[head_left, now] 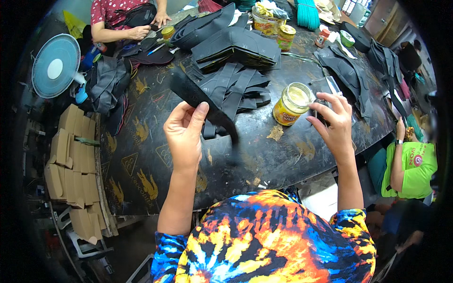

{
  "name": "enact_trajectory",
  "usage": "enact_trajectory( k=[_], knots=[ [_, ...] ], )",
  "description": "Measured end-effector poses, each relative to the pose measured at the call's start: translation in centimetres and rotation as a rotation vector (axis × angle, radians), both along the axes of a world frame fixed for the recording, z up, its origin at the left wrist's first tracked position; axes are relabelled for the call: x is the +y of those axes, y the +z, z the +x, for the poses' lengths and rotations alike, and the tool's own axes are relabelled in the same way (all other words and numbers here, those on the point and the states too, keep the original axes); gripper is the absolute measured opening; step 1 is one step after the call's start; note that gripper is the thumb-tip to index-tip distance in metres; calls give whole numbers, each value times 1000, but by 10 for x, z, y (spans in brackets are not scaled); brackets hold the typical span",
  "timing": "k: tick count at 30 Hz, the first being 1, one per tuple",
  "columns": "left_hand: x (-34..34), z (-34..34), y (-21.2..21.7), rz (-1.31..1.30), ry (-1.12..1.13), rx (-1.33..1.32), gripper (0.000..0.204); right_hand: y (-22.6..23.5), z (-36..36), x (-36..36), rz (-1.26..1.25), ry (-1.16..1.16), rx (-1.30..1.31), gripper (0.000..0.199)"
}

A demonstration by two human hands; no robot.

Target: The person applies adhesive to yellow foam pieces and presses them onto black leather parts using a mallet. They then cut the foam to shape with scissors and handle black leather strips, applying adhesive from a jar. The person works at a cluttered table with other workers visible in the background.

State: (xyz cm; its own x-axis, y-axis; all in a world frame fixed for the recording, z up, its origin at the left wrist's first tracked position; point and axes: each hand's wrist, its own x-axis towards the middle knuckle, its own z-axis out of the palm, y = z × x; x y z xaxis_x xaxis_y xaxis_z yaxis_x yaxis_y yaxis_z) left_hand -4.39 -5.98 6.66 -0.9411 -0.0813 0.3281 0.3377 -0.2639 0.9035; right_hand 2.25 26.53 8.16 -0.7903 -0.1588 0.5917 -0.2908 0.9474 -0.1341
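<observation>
A black strip (pixel 218 113) is pinched by the left hand (pixel 184 134). Beside a jar (pixel 287 107), a dark object (pixel 322 106) is gripped by the right hand (pixel 338 126).

Single head-mounted fisheye, pointing down and kinda forward from above the multicolored tie-dye fabric shirt (pixel 278 240) at bottom center, pretty close in, dark patterned tabletop (pixel 259 158) across mid-frame, straight edges bending near the rim.

jar (pixel 289 105): smooth glass | strip (pixel 213 109): matt, leather-like | tabletop (pixel 222 175): glossy, scuffed
</observation>
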Motion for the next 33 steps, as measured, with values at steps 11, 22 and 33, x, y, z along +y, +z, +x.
enact_trajectory(
  k=[11, 22, 33],
  knots=[
    [13, 18, -18, 393, -263, -174, 17, 5, -34, -125, -1284, 673, -685, 80],
    [4, 20, -33, 287, -353, 18, 25, -5, -37, -132, -1494, 734, -876, 53],
    [0, 19, -35, 243, -408, 38, 20, -11, -41, -133, -1507, 765, -932, 35]
  ],
)
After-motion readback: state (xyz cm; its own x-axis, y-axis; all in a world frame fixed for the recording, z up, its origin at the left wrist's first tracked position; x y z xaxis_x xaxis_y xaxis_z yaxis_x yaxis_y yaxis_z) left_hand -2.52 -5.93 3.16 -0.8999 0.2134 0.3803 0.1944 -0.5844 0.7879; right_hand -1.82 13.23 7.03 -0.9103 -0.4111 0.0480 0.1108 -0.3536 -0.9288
